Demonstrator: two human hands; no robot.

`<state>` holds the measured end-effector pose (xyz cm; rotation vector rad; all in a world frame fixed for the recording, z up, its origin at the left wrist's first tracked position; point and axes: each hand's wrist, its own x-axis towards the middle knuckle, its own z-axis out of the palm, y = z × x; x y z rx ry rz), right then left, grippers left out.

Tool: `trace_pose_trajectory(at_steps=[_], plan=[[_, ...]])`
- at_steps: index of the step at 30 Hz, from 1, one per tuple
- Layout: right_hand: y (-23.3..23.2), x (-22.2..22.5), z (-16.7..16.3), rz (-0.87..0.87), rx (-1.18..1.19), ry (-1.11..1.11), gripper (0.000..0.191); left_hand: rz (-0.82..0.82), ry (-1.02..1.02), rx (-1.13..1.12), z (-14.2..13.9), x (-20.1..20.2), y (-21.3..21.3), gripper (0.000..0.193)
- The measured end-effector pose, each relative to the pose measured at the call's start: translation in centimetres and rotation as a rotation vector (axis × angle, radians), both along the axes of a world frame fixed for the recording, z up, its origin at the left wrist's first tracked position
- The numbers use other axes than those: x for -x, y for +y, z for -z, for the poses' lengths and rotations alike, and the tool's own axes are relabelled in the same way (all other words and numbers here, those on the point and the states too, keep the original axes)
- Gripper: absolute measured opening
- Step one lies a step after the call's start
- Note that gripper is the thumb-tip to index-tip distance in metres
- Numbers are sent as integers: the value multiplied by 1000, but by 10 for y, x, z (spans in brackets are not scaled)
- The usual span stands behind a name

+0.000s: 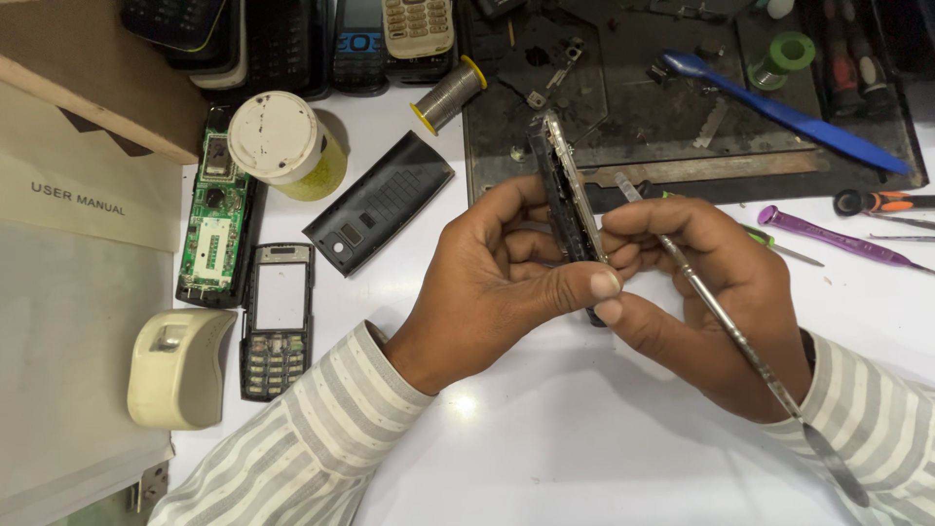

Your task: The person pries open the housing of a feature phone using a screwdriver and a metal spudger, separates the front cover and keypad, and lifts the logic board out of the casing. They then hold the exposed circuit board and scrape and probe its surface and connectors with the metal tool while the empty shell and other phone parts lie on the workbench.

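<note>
My left hand (506,278) and my right hand (696,292) together grip a slim black phone body (565,190), held on edge above the white table. A thin metal pry tool (740,341) runs through my right hand, its tip up by the phone's edge and its flat end down over my striped sleeve. My left thumb presses against the phone's lower end, close to my right thumb.
A black phone back cover (380,202), a green circuit board (216,219), a phone front frame with keypad (277,319), a white-lidded jar (285,144) and a beige device (177,368) lie left. A dark work mat (682,107) holds solder spools and a blue spudger (779,112). Screwdrivers (838,237) lie right.
</note>
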<state>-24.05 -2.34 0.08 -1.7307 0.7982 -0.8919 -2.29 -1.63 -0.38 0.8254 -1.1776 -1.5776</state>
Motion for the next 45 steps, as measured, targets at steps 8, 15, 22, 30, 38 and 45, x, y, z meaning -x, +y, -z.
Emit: trace_pose_trajectory(at_steps=[8,15,22,30,38,45], plan=[[-1,1,2,76,-256,-54,45,27,36,-12,0,-4,-1,59],[-1,0,2,80,-249,-53,43,17,27,-4,1,-5,0,57],[-2,1,4,90,-269,-46,43,42,72,-8,1,-6,-1,53],[-4,5,8,47,-348,-282,42,63,136,-26,1,-7,0,53],[-6,6,7,22,-393,-319,47,83,151,-35,2,-9,0,53],[-8,7,5,34,-437,-403,44,47,136,-116,6,-7,-2,38]])
